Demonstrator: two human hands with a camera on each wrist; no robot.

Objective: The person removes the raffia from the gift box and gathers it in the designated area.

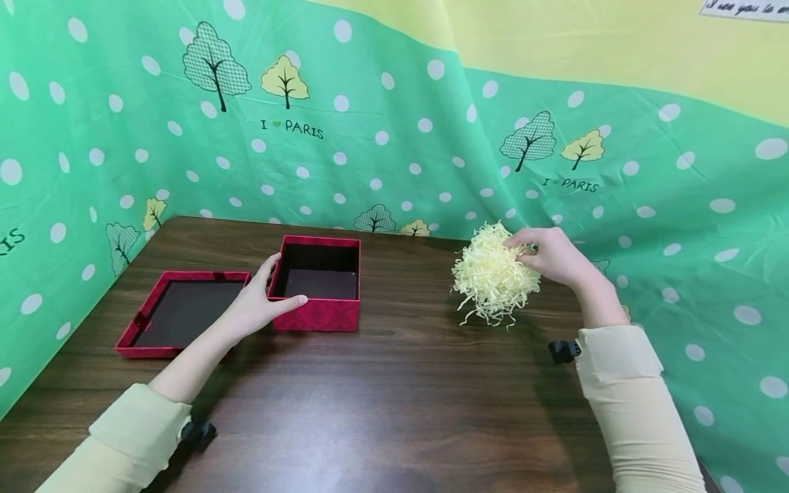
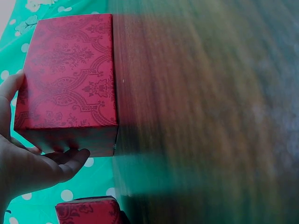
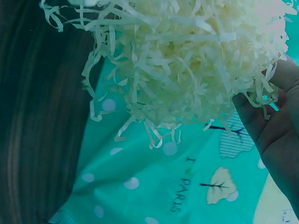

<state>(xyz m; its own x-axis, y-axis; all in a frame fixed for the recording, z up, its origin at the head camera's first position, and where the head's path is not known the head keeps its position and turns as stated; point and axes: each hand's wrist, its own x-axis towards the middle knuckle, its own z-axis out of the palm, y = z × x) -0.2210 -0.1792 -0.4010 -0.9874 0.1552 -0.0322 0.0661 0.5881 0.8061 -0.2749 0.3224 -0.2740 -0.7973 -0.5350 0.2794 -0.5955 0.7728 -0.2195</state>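
An open red box with a dark lining stands on the table, its inside bare. My left hand holds its near left corner, thumb over the front rim and fingers along the left side. In the left wrist view, the box's patterned front faces the camera, with the fingers against its side. At the right, my right hand grips a fluffy bundle of pale yellow shredded paper. Loose strands hang from the shredded paper in the right wrist view, which hides some fingertips.
The red lid lies with its dark inside up, left of the box and partly behind the left forearm. Dark wood covers the table. A green dotted cloth hangs along the back and sides.
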